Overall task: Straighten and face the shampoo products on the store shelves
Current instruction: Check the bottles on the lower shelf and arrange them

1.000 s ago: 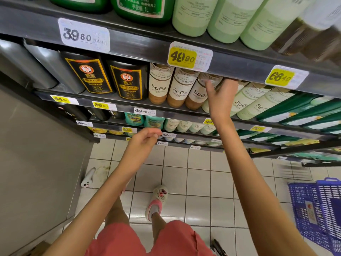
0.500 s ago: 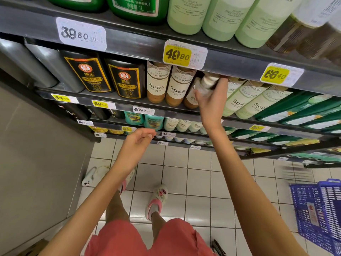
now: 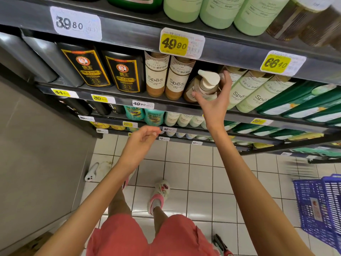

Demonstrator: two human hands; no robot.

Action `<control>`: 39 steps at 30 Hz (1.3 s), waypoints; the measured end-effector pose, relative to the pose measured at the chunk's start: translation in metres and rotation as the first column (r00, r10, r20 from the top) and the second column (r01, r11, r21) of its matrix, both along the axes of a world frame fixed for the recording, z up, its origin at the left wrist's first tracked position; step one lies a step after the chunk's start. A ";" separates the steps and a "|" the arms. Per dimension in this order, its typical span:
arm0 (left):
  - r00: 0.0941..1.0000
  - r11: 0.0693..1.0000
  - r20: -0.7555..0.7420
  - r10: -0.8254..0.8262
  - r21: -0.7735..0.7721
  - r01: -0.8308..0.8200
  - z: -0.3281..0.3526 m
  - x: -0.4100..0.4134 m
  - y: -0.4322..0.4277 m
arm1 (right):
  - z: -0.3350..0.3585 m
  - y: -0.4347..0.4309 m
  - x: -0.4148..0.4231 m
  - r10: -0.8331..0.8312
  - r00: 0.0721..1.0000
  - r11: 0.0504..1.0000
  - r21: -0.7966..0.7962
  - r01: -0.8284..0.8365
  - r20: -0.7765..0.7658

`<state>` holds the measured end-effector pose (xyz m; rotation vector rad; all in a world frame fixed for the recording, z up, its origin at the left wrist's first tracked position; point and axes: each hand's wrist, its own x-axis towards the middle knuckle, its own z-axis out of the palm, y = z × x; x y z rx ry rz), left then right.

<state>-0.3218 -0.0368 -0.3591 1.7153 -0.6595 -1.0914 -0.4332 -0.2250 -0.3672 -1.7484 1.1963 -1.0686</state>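
Pump bottle [image 3: 200, 88] leans forward on the second shelf [image 3: 127, 97], beside two upright brown bottles [image 3: 156, 76]. Right hand [image 3: 215, 103] wraps its shoulder, likely to turn the label out. Left hand [image 3: 140, 143] hangs loosely curled, empty.

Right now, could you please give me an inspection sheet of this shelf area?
Surface: shelf carries rows of bottles, with price tags along its edge.
Job's things: pump bottle is tilted forward out of its row; two brown bottles to its left stand upright, labels facing out; green bottles to its right; black bottles further left.
Clutter: white phone lies on the floor.
Grippers: right hand grips the pump bottle; left hand is loosely curled and holds nothing.
Cables: nothing seen.
Surroundings: tiled floor; blue basket at the right.
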 end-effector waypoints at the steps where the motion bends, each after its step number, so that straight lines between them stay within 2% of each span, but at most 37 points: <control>1: 1.000 1.000 -0.002 -0.001 -0.002 0.001 0.000 0.000 0.000 | -0.002 -0.001 0.002 -0.002 1.000 0.999 0.037 0.002 -0.002; 4: 1.000 1.000 -0.003 -0.010 -0.001 0.010 0.002 -0.003 -0.001 | -0.007 -0.003 0.005 0.011 0.998 0.997 0.076 -0.007 -0.054; 8: 1.000 1.000 -0.005 -0.029 -0.007 0.029 0.008 -0.012 -0.004 | -0.006 -0.002 0.001 0.022 0.999 0.996 0.085 -0.018 -0.044; 13: 0.997 0.998 0.052 -0.051 0.026 0.049 0.012 -0.026 -0.001 | 0.010 0.027 -0.016 -0.054 0.999 0.993 0.101 0.054 -0.001; 16: 0.971 0.990 0.212 -0.109 0.110 0.087 0.012 -0.043 0.009 | 0.023 0.053 -0.036 -0.074 0.994 0.964 0.260 0.051 0.081; 20: 0.900 0.965 0.388 -0.200 0.237 0.113 0.019 -0.076 0.015 | 0.038 0.081 -0.052 -0.093 0.990 0.842 0.540 0.019 0.110; 22: 0.848 0.968 0.490 -0.204 0.233 0.098 0.021 -0.086 0.018 | 0.046 0.090 -0.056 -0.107 0.989 0.770 0.638 0.015 0.106; 23: 0.853 0.979 0.494 -0.169 0.185 0.086 0.021 -0.088 0.021 | 0.051 0.092 -0.058 -0.103 0.990 0.746 0.666 0.012 0.098; 25: 0.907 0.993 0.406 -0.109 0.095 0.076 0.021 -0.086 0.026 | 0.060 0.094 -0.061 -0.040 0.996 0.726 0.688 -0.025 0.078; 28: 0.965 0.992 0.242 -0.104 0.097 0.083 0.024 -0.078 0.029 | 0.066 0.097 -0.066 0.068 0.987 0.674 0.723 -0.152 0.145; 29: 0.981 0.992 0.167 -0.094 0.096 0.079 0.026 -0.076 0.029 | 0.066 0.098 -0.067 0.101 0.974 0.642 0.735 -0.218 0.201; 31: 0.994 0.994 -0.047 -0.095 0.058 0.098 0.032 -0.074 0.030 | 0.064 0.103 -0.068 0.126 0.900 0.540 0.733 -0.414 0.416; 33: 0.946 0.991 -0.293 -0.136 -0.035 0.131 0.035 -0.072 0.035 | 0.062 0.106 -0.067 0.046 0.772 0.433 0.684 -0.587 0.634; 35: 0.862 0.985 -0.477 -0.170 -0.102 0.138 0.036 -0.070 0.039 | 0.061 0.105 -0.065 0.007 0.688 0.376 0.635 -0.674 0.726; 39: 0.753 0.978 -0.628 -0.197 -0.077 0.191 0.038 -0.058 0.041 | 0.057 0.107 -0.059 0.022 0.677 0.377 0.621 -0.687 0.736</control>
